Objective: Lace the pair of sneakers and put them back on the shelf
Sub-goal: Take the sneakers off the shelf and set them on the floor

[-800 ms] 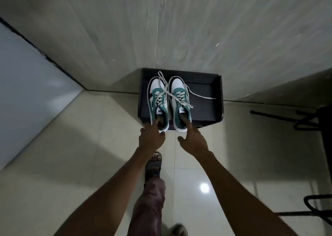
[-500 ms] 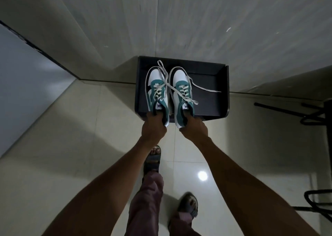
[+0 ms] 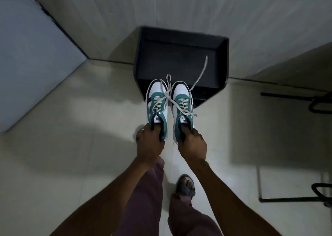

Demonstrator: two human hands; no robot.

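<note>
Two white and teal sneakers hang in the air in front of the black shelf (image 3: 181, 38) that stands on the floor against the wall. My left hand (image 3: 150, 142) grips the heel of the left sneaker (image 3: 156, 105). My right hand (image 3: 192, 144) grips the heel of the right sneaker (image 3: 181, 108). Their toes reach over the shelf's front edge. Loose white laces cross between the two shoes, and one long lace end (image 3: 201, 72) trails back onto the shelf's top surface.
A pale door (image 3: 32, 56) stands at the left and a grey wall behind the shelf. Black metal frames (image 3: 291, 95) lie on the tiled floor at the right. My sandalled foot (image 3: 186, 186) and trouser legs are below my arms.
Both hands closed on the sneakers' heels and lifted them off the shelf, drawing them back toward me. The shelf's top now holds only the trailing lace end.
</note>
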